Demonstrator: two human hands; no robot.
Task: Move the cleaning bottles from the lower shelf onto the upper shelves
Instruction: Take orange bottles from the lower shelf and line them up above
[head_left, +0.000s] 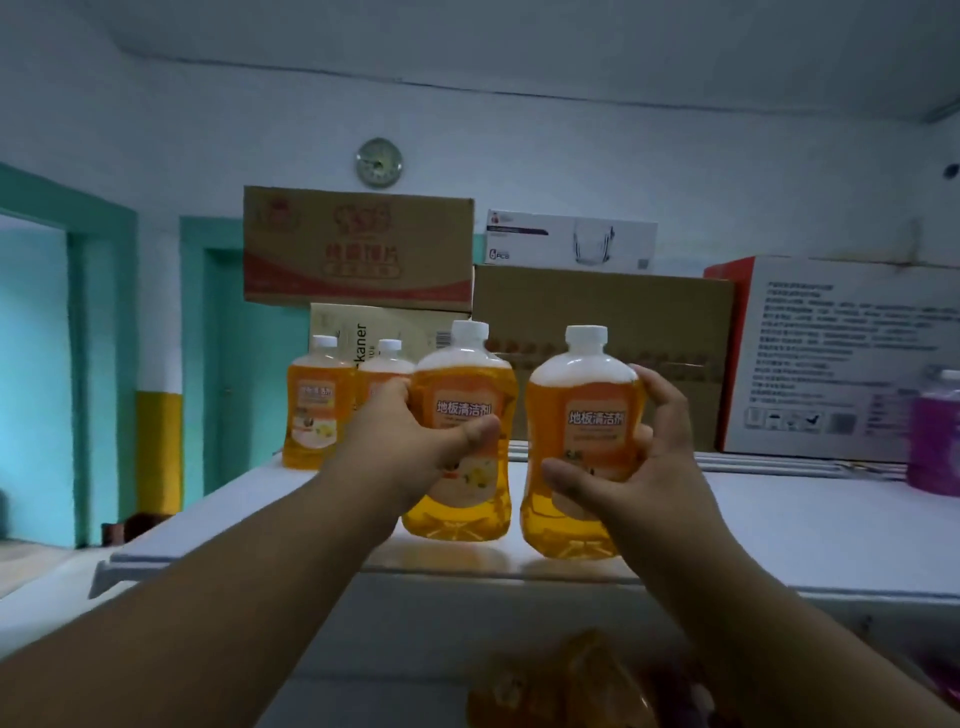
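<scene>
Each hand grips one orange bottle — left hand (415, 441) wraps the left bottle (460, 436), right hand (639, 467) the right bottle (582, 441). Both bottles sit upright at the upper shelf's (779, 530) front edge — fingers closed around their labelled middles.

This looks like a storeroom or the back room of a small shop. A white top shelf (779, 525) is stacked with boxes: a brown cardboard box with red print (358, 247), a bigger plain brown box (602, 332), a white box with a picture of drinking glasses (571, 241), and a white and red box covered in small writing (841, 358). Many of the same orange cleaner bottles (317, 402) stand together, like goods kept in stock, and a purple bottle (935, 431) stands at the far right. The walls are plain white with green door frames (78, 332), and a round clock (379, 162) hangs high up.
</scene>
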